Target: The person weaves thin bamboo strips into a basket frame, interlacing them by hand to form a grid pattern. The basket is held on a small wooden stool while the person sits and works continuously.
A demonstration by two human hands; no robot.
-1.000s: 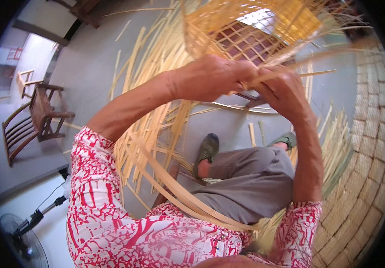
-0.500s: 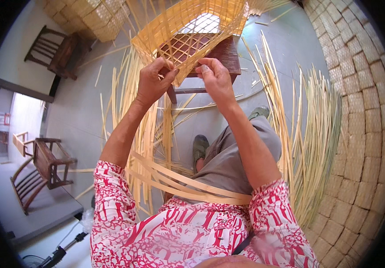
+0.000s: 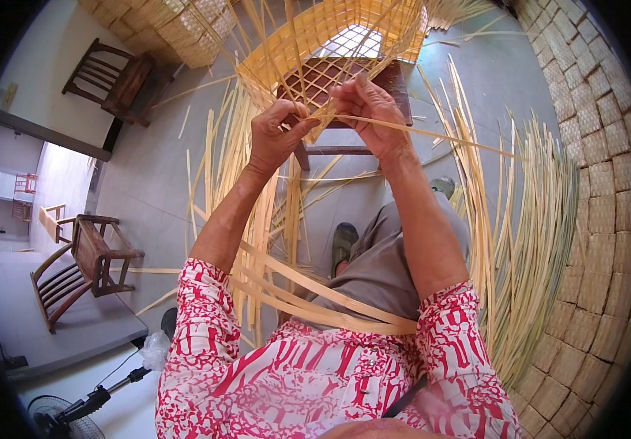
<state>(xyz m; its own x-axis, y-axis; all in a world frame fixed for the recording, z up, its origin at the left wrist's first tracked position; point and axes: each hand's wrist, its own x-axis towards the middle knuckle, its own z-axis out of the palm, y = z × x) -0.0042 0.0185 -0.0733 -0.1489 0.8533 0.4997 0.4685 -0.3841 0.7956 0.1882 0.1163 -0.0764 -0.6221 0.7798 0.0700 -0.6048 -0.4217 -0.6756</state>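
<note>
Head view: a yellow, open-lattice basket of flat woven strips sits on a dark red-brown wooden stool. The left hand pinches its near corner; the right hand curls just beside it — I cannot tell whether it grips anything — and a thin, pale strip crosses it. Long, straw-coloured strips lie on the grey floor.

Two dark-brown wooden chairs with slatted backs stood on smooth grey floor; bright white light showed leftward.
</note>
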